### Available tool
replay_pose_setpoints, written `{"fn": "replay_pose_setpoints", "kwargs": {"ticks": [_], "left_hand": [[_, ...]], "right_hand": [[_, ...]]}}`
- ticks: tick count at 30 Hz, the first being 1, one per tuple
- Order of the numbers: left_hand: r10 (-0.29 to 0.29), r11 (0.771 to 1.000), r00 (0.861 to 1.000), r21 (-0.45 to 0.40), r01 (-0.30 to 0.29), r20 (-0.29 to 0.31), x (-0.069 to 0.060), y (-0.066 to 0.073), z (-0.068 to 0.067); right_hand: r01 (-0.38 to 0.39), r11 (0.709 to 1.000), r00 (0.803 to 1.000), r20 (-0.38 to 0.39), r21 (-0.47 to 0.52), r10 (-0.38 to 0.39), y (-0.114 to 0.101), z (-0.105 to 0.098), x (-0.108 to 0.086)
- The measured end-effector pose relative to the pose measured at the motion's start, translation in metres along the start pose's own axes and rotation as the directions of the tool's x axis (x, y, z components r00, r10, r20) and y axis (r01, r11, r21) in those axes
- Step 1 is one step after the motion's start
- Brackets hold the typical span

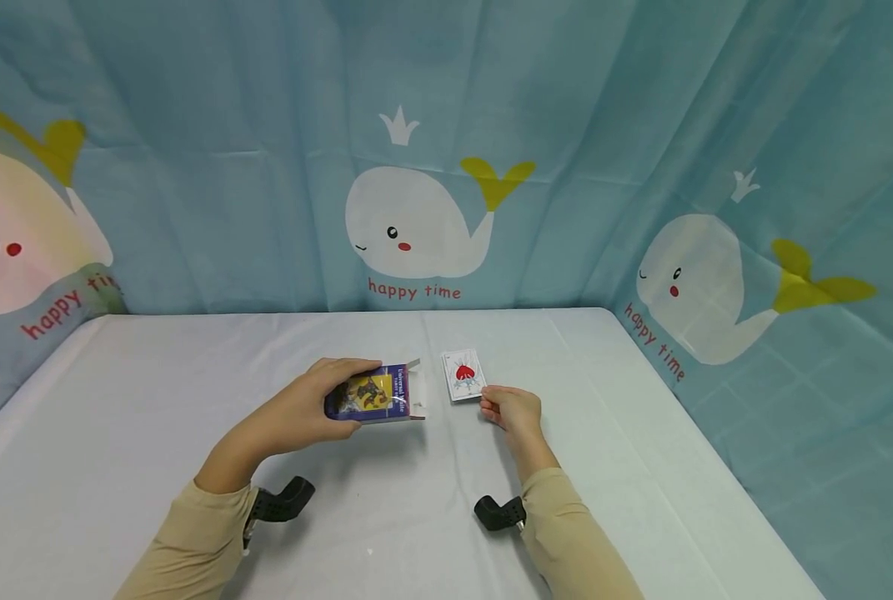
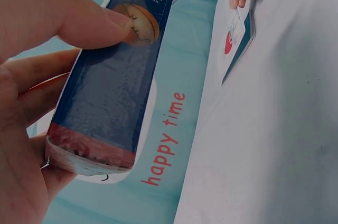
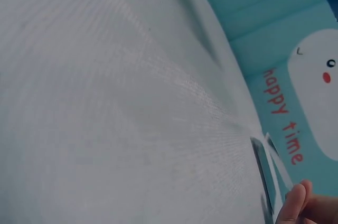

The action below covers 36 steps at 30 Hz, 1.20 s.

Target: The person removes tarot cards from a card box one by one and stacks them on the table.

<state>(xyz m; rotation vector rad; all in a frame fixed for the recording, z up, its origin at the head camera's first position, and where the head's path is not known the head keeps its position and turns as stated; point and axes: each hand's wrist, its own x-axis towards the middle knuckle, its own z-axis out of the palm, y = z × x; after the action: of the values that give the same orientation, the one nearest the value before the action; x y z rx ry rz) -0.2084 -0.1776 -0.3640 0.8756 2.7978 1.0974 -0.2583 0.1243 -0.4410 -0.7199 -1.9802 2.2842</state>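
Note:
My left hand grips a blue card box with a yellow picture, its thumb on one narrow side and fingers on the other. The box is held above the table, its open end with loose flaps facing right. In the left wrist view, the thumb presses the dark blue side of the box. My right hand pinches the near right corner of a white card with a red spade-shaped figure. Under that card lies a small deck, seen edge-on in the right wrist view.
A white cloth covers the table. Behind and to the right hangs a blue curtain printed with whales. Black wrist mounts stick out from both sleeves above the table.

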Motion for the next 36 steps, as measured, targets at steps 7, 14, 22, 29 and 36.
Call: {"fn": "replay_pose_setpoints", "kwargs": {"ticks": [7, 14, 22, 29, 36], "left_hand": [[0.008, 1.0, 1.0, -0.004, -0.008, 0.007, 0.001, 0.0, 0.001], [0.002, 1.0, 1.0, -0.002, -0.002, 0.007, 0.001, 0.002, 0.001], [0.001, 1.0, 1.0, 0.0, -0.001, 0.01, 0.001, 0.002, 0.001], [-0.01, 1.0, 1.0, 0.005, 0.01, 0.011, 0.0, 0.003, 0.0], [-0.017, 1.0, 1.0, 0.002, 0.017, 0.014, 0.0, 0.004, 0.0]], "right_hand": [[-0.002, 1.0, 0.999, -0.036, 0.007, 0.003, 0.001, 0.003, 0.002], [0.021, 0.998, 0.999, -0.047, -0.054, -0.024, 0.0, 0.006, 0.004], [0.071, 0.995, 0.996, -0.054, -0.071, -0.075, 0.001, 0.006, 0.002], [0.087, 0.986, 0.992, -0.077, -0.141, -0.098, 0.002, 0.011, 0.001], [0.103, 0.977, 0.989, -0.085, -0.188, -0.121, 0.003, 0.013, 0.001]]}}
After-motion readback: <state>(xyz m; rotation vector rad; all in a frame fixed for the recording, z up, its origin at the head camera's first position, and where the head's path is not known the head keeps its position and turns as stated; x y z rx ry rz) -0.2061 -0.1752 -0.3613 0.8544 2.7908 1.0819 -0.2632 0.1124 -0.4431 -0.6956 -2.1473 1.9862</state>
